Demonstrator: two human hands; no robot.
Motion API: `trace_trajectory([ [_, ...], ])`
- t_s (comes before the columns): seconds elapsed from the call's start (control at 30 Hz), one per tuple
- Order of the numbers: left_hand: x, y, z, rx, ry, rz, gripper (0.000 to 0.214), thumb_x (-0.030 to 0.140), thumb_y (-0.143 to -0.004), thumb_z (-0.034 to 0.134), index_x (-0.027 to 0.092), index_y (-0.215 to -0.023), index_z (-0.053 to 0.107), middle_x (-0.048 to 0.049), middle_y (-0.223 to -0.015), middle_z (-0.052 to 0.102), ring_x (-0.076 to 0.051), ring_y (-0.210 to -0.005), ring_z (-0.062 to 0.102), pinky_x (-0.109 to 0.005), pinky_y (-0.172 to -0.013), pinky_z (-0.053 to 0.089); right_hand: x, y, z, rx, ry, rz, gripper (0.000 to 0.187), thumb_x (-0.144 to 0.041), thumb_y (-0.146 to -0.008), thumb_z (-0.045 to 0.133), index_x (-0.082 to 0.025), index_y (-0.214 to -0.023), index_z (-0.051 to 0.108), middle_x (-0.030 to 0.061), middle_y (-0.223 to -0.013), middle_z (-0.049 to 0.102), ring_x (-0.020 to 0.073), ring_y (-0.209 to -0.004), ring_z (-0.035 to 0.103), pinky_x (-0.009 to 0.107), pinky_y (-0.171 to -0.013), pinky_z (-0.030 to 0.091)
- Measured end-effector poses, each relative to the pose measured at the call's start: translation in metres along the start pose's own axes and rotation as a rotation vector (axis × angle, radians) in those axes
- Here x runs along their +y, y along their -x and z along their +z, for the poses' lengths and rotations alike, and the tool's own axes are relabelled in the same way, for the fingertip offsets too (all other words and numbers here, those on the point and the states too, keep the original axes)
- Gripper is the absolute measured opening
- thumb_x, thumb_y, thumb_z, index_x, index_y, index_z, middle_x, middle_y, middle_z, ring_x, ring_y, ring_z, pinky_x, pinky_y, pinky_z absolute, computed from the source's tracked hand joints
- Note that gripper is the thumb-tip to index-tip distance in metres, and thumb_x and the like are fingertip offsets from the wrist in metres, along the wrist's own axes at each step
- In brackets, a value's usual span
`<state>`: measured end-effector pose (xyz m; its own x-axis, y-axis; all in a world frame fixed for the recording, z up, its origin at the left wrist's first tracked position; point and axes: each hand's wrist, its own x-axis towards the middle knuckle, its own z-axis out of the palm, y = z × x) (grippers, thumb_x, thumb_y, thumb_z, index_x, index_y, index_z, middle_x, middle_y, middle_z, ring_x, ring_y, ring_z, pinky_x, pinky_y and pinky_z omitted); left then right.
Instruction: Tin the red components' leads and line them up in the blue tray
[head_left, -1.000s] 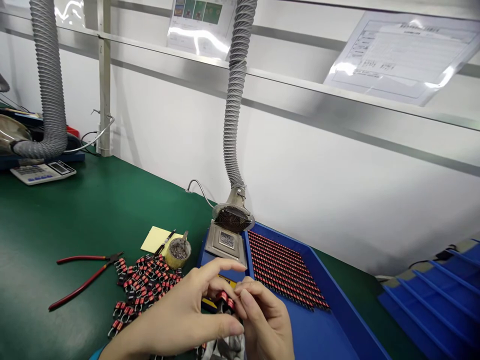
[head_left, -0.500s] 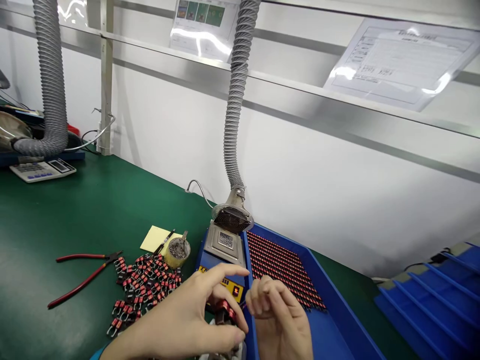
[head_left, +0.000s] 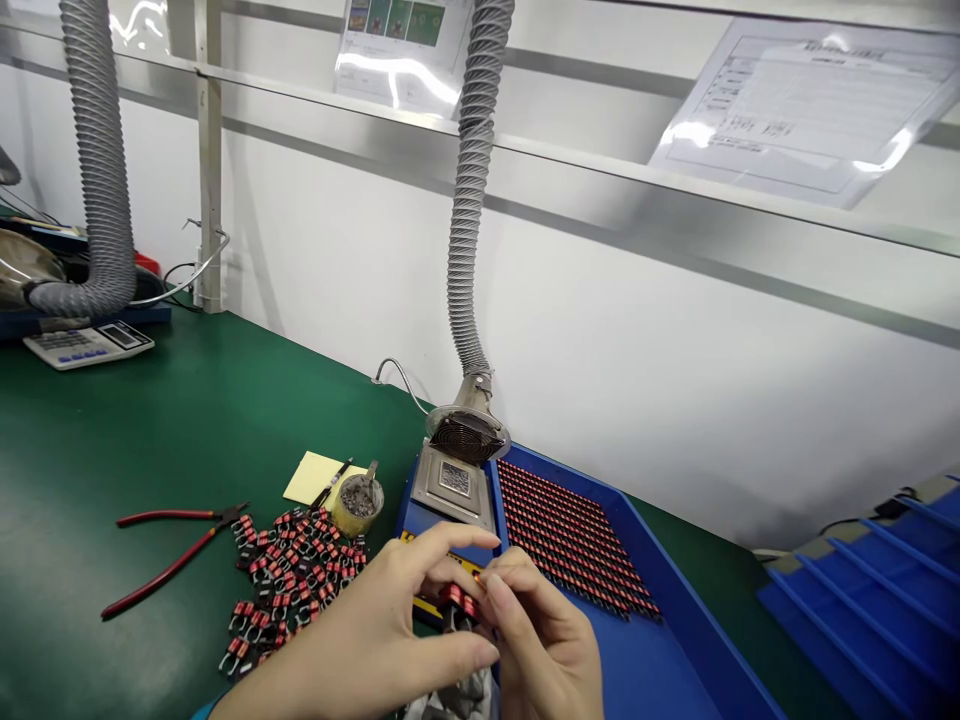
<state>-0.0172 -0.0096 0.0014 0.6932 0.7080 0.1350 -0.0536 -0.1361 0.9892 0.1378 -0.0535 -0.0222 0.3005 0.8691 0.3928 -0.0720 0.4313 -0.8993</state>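
My left hand [head_left: 405, 610] is curled around small red-and-black coil parts [head_left: 457, 602], which show between its thumb and fingers. Close against them, my right hand [head_left: 544, 630] has thumb and forefinger pinched together; what they hold, if anything, is hidden. On the bench to the left lies a loose heap of similar red-and-black parts [head_left: 289, 575] with wire ends. Many more sit in neat rows [head_left: 570, 530] inside a blue tray [head_left: 697, 620] on the right. Just beyond my hands stands a blue solder pot [head_left: 454, 478], partly covered by my fingers.
Red-handled pliers [head_left: 169, 575] lie open left of the heap. A small tub [head_left: 357, 505] with grey contents stands by a yellow notepad [head_left: 309, 478] and a pen [head_left: 330, 485]. An extraction hose [head_left: 472, 230] hangs over the pot. Blue ribbed trays [head_left: 870, 610] are at far right.
My right hand has moved left and closed in on the parts in my left hand, its fingers now touching or nearly touching them. The left hand stays nearly in place.
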Motion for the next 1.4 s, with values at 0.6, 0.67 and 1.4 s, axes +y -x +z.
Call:
trace_trajectory([
  [0.6, 0.008, -0.006, 0.005, 0.058, -0.02, 0.041, 0.017, 0.034, -0.093, 0.051, 0.021, -0.086, 0.059, 0.0009, -0.086, 0.06, -0.017, -0.086, 0.051, -0.028, -0.078, 0.037, 0.006, 0.005, -0.003, 0.06, 0.189, -0.238, 0.006, -0.026, -0.084, 0.073, -0.028, -0.08, 0.076, -0.0007, -0.064, 0.058, 0.013, -0.062, 0.053, 0.023, -0.056, 0.044],
  [0.67, 0.009, -0.006, 0.004, 0.066, -0.023, 0.06, 0.019, 0.033, -0.094, 0.051, 0.02, -0.083, 0.058, 0.0018, -0.083, 0.06, -0.015, -0.081, 0.051, -0.027, -0.074, 0.036, 0.006, 0.004, -0.002, 0.071, 0.192, -0.244, 0.005, -0.024, -0.083, 0.074, -0.027, -0.079, 0.077, -0.0008, -0.064, 0.059, 0.0129, -0.062, 0.053, 0.023, -0.056, 0.044],
  [1.4, 0.011, -0.005, 0.002, 0.096, -0.068, 0.063, 0.018, 0.029, -0.089, 0.053, 0.019, -0.076, 0.06, 0.0033, -0.073, 0.057, -0.013, -0.071, 0.046, -0.026, -0.069, 0.034, 0.002, 0.002, -0.002, 0.022, 0.246, -0.358, 0.011, -0.014, -0.082, 0.072, -0.025, -0.08, 0.075, -0.0012, -0.065, 0.061, 0.0132, -0.061, 0.056, 0.023, -0.055, 0.046],
])
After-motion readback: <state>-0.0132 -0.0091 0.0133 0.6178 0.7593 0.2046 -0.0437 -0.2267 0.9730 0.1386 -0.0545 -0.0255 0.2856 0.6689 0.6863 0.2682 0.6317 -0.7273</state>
